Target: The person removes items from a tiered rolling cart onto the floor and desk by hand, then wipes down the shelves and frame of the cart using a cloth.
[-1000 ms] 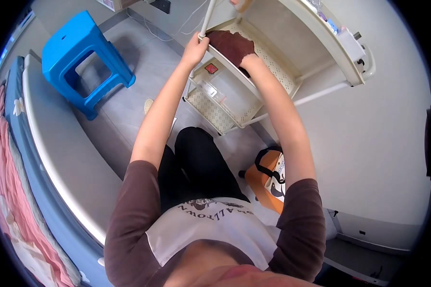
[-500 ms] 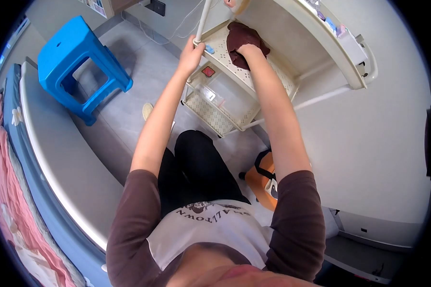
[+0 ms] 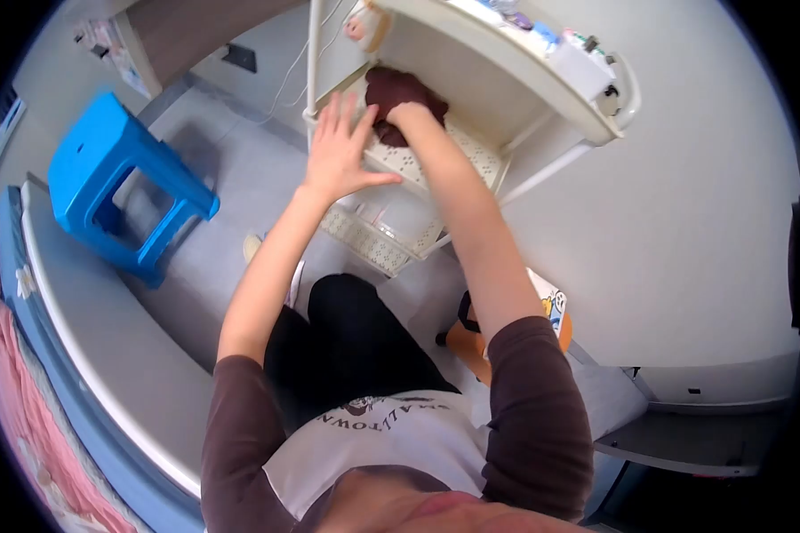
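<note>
A dark maroon cloth [image 3: 402, 89] lies bunched on the middle shelf of a cream trolley [image 3: 484, 160]. My right hand [image 3: 409, 117] presses into the cloth, its fingers mostly hidden in the folds. Beside it, my left hand [image 3: 342, 155] is spread wide with nothing in it, in front of the shelf's front edge. The lower shelf [image 3: 364, 238] shows below my left hand, with a clear container on it.
A blue stool [image 3: 124, 186] stands on the floor at left, near a bed [image 3: 71, 355]. An orange stool [image 3: 462, 346] with a printed bag is at right of my legs. Small items and a white box [image 3: 582, 69] sit on the trolley's top.
My left hand has let go of the trolley's corner post and opened out over the shelf edge. My right hand and the cloth have shifted along the shelf. The view has turned.
</note>
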The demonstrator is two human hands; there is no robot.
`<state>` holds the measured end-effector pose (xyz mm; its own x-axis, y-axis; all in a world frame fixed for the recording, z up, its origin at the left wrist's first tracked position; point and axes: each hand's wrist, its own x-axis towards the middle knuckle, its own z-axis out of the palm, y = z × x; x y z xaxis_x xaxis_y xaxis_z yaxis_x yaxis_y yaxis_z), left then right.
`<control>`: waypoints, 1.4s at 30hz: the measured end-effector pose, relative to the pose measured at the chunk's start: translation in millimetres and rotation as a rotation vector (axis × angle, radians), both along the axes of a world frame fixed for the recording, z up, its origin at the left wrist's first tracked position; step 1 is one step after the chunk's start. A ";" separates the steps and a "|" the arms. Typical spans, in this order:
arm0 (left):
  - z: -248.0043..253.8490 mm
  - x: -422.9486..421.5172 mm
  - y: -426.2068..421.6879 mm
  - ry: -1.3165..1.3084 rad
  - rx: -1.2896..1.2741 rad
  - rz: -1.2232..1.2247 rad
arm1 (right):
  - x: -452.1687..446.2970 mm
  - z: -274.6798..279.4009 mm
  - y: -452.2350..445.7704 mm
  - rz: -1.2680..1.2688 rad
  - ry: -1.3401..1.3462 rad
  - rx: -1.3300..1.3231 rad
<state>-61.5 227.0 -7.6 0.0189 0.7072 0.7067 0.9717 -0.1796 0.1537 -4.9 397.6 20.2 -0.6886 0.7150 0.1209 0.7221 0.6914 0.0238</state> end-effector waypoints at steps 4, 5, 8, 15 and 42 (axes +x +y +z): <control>-2.3 -1.2 12.2 0.012 -0.114 0.144 | 4.1 0.5 -7.4 -0.137 -0.053 0.013; -0.6 -1.0 13.2 0.015 -0.156 0.167 | 7.2 -6.4 -4.3 -0.183 -0.059 0.004; 3.9 -2.6 14.2 0.043 -0.251 0.216 | 19.6 -21.1 -6.2 -0.242 -0.164 0.005; 7.8 2.3 11.8 0.042 -0.307 0.251 | 81.0 21.8 -26.0 -0.461 -0.530 -0.683; -14.0 -6.8 17.4 -0.139 -0.220 0.116 | 100.0 22.8 -100.2 -0.286 -0.335 -0.193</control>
<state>-68.3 244.4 -21.6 -0.1571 0.8359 0.5259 0.9507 -0.0162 0.3097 95.1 297.4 42.9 -0.4390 0.8691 -0.2278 0.8585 0.4805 0.1789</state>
